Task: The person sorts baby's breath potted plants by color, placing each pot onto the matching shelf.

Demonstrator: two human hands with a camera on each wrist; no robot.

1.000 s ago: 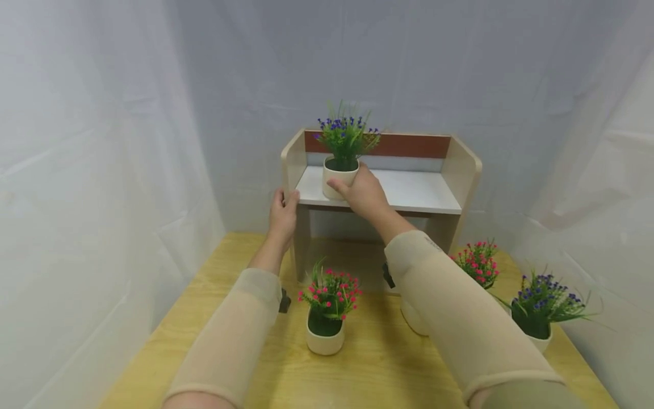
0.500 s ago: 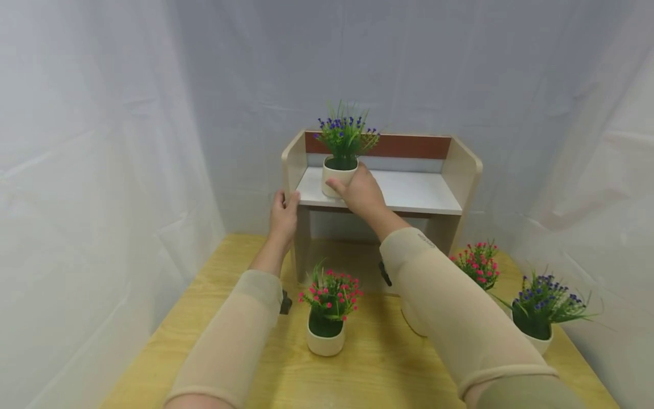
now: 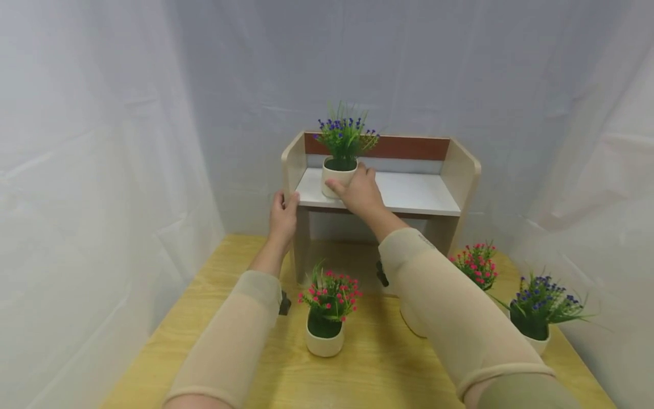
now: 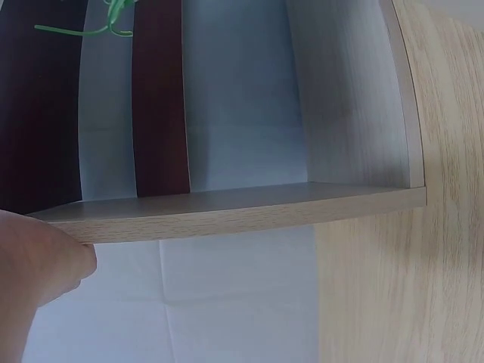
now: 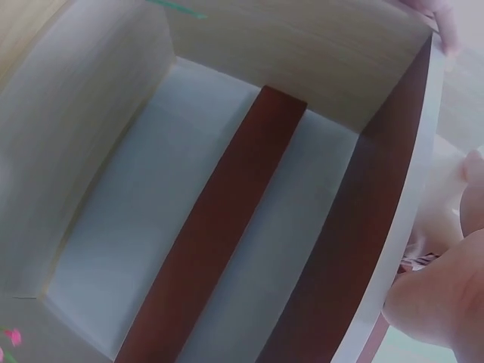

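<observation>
A white pot with purple flowers (image 3: pixel 331 177) stands upright at the left of the white upper board of a small wooden desk shelf (image 3: pixel 414 190). My right hand (image 3: pixel 361 193) holds this potted plant from the right, its thumb across the pot's front and its fingers at the far right side. In the right wrist view, the right hand (image 5: pixel 442 295) shows beside the board's edge. My left hand (image 3: pixel 283 220) grips the front edge of the shelf's left side panel. The left wrist view has part of that hand (image 4: pixel 45 261) at the panel's edge (image 4: pixel 227 221).
A pot with pink flowers (image 3: pixel 325 341) stands on the wooden table (image 3: pixel 352 386) between my forearms. Right of my right arm are another pink-flowered plant (image 3: pixel 477 266) and a purple-flowered plant (image 3: pixel 541 301). My right sleeve partly covers another white pot (image 3: pixel 413 318).
The right hand's fingers have spread slightly at the pot's side, and the right forearm has shifted a little left. The potted plant and my left hand stay where they were.
</observation>
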